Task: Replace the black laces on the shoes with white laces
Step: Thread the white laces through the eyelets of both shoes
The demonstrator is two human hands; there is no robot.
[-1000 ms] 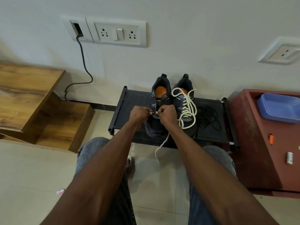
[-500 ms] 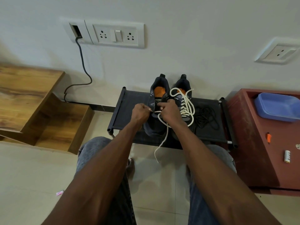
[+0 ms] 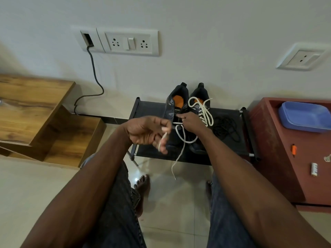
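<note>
Two dark shoes with orange insoles stand on a black rack (image 3: pixel 152 108). The right shoe (image 3: pixel 199 97) is threaded with a white lace (image 3: pixel 206 111). At the left shoe (image 3: pixel 176 99), a second white lace (image 3: pixel 180 138) loops over the front, one end hanging toward the floor. My left hand (image 3: pixel 146 133) is pulled back from the shoe, palm up, and pinches the other end of this lace. My right hand (image 3: pixel 191 121) grips the lace at the left shoe's eyelets. A heap of black laces (image 3: pixel 226 126) lies on the rack to the right.
A red-brown cabinet (image 3: pixel 279 158) at right carries a blue tray (image 3: pixel 304 116), a battery (image 3: pixel 314 169) and an orange bit (image 3: pixel 293 149). Wooden steps (image 3: pixel 35 111) stand at left. A cable (image 3: pixel 93 74) runs from the wall sockets. My bare feet rest on the tiled floor.
My left hand has drawn back and to the left from the shoe, pulling one lace end out with it. My right hand stays at the left shoe's eyelets.
</note>
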